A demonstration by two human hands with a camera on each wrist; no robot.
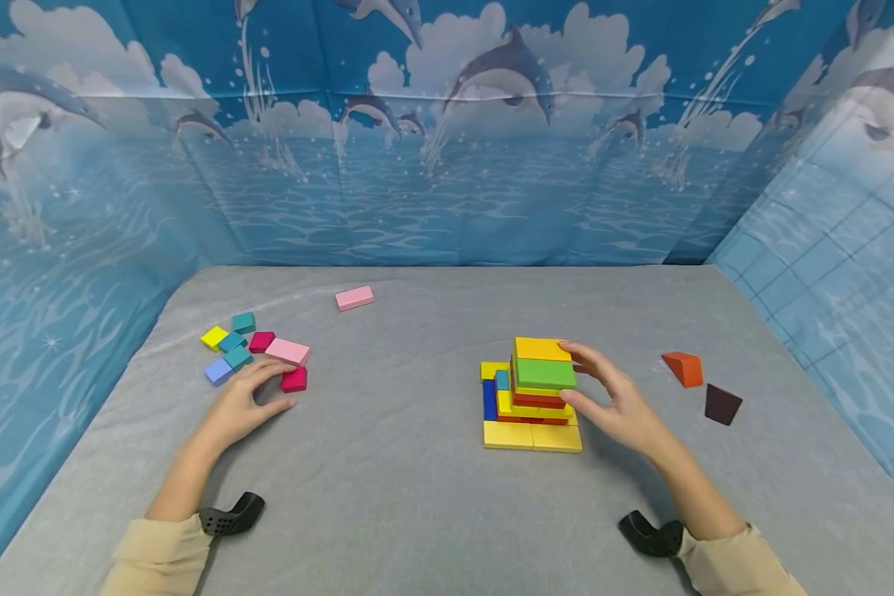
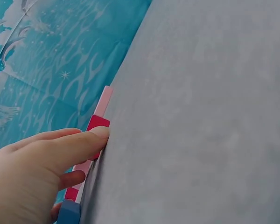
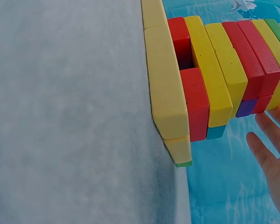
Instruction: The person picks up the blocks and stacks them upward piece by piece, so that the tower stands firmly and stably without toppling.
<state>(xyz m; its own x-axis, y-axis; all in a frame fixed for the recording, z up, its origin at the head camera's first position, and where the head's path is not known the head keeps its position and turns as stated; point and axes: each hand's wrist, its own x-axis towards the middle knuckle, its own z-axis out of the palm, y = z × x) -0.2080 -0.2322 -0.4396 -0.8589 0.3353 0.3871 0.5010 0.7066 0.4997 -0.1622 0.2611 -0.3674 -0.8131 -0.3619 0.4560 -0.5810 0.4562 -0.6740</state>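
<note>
My left hand (image 1: 249,399) reaches over the loose blocks at left, thumb and fingertips around a crimson block (image 1: 294,381). A pink block (image 1: 288,352) lies just beyond its fingers. The left wrist view has the thumb overlapping the crimson block (image 2: 100,121). At right of centre stands a layered block tower on pale yellow base blocks (image 1: 508,435). My right hand (image 1: 622,410) is at the tower's right side, index fingertip at the yellow top block (image 1: 542,348), thumb below the green block (image 1: 546,374). In the right wrist view, extended fingers (image 3: 270,142) lie beside the upper layers.
Teal, yellow, blue and crimson blocks (image 1: 261,342) cluster beyond the left hand. A single pink block (image 1: 353,299) lies farther back. To the right are an orange wedge (image 1: 685,369) and a dark brown block (image 1: 723,404). A dolphin-print curtain (image 1: 447,190) borders the grey table (image 1: 410,488).
</note>
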